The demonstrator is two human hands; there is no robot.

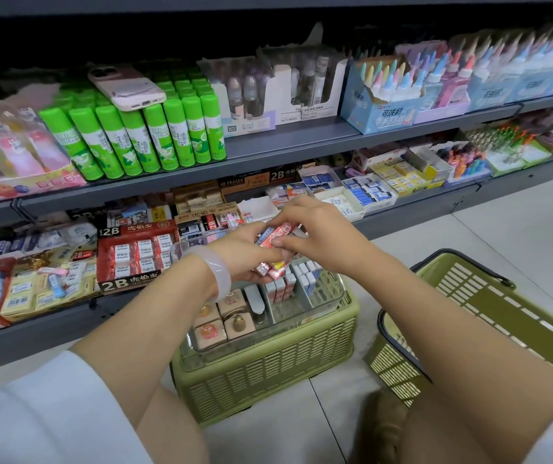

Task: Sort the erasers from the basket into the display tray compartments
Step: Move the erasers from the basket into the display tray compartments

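both hands, left hand [248, 252] and right hand [315, 229], are pinching a bundle of red-wrapped erasers [273, 251] above the clear display tray [330, 304], which is already holding several rows; the green basket [489, 316] is looking nearly emptied.
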